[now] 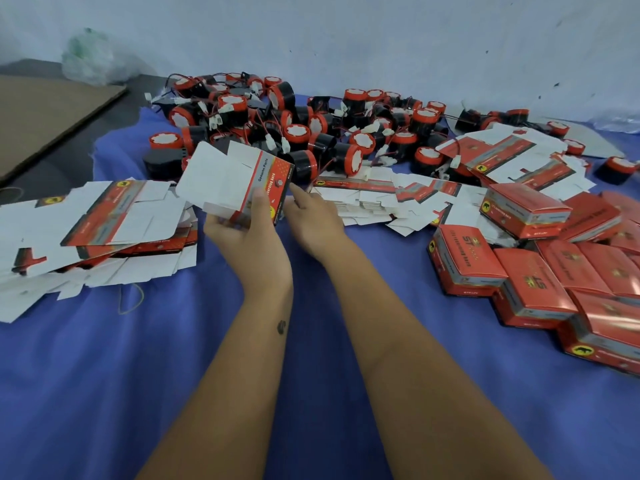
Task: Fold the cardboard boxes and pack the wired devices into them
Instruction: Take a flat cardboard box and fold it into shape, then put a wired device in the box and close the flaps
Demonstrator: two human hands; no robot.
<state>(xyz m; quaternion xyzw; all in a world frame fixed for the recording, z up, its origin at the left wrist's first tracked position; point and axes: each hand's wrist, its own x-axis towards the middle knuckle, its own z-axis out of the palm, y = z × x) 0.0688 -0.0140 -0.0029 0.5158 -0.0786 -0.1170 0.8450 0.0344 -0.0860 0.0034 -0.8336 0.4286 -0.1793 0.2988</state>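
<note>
At the middle of the view, above the blue cloth [311, 341], the left hand [247, 233] grips a part-folded box blank [235, 181], thumb curled over its red printed face, fingers underneath its white inside. The right hand [311, 220] is just beside the blank's lower right edge, fingers loosely extended and apparently touching it; it clamps nothing. The step in hand looks to be squaring the blank into a tube. To do that well, the left hand should hold one panel steady while the right pushes the opposite crease inward, then tuck the bottom flaps along their scored lines so the corners stay crisp.

Left of the hands lies a loose stack of flat blanks [86, 230]; more flat blanks [398, 199] are spread to the right. Behind them is a tangled heap of wired devices [304, 129], round, black and red, none boxed in view. At far right sits a pile of closed boxes [540, 268]; their contents cannot be seen. The held blank is empty.
</note>
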